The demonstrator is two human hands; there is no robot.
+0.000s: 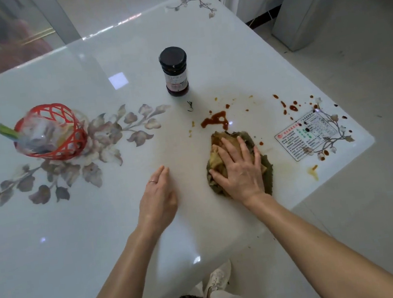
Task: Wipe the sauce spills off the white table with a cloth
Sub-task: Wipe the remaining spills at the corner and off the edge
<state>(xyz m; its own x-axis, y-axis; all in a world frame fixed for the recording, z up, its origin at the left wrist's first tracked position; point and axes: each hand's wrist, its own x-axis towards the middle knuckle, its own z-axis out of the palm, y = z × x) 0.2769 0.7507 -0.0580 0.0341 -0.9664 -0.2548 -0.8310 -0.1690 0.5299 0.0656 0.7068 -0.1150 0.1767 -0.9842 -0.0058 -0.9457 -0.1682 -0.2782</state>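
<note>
- Dark glass jar with black screw lid and paper label (175, 73), upright.
- Red plastic lattice basket (51, 133), well left of the jar, holding a crumpled clear plastic bag (38, 129); a green stalk (6, 130) juts over its left rim.
- Small green leaf scrap (190, 106) near the jar.
- White printed rectangular sticker (306, 138).
- White lace-up shoe (217, 279) on the pale tiled floor (359, 102).

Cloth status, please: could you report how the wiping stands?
Right hand flat on cloth; left hand open, idle. Sauce pool just beyond cloth, unwiped. Jar behind spill, clear.

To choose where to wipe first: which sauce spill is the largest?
The red-brown puddle between the cloth and the sauce jar. It is one joined pool; the others are only small drops scattered rightward.
</note>
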